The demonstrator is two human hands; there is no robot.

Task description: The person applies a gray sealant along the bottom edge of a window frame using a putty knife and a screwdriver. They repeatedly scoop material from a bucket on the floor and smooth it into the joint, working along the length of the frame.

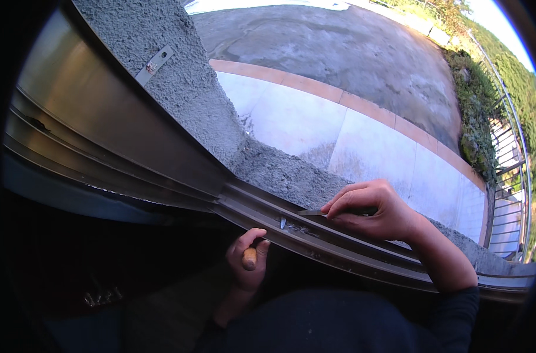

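My left hand (246, 258) is closed around a tool's wooden handle (249, 259), with its butt end facing up at me. The rest of that tool is hidden. It is just inside a metal window frame's bottom track (338, 256), near the frame's corner. Between the thumb and fingers of my right hand (374, 209) is a thin flat metal strip (311, 212), its end pointing left over the outer edge of the track. My palm and fingers cover the rest of the strip. A small pale scrap (283, 223) and some debris lie in the channel.
The frame's side jamb (100, 119) rises at left against a rough cement reveal (193, 106). A metal fixing bracket (154, 66) is screwed to that cement. Outside are a tiled ledge (294, 119), a concrete yard (329, 57), plants and a metal railing (510, 194).
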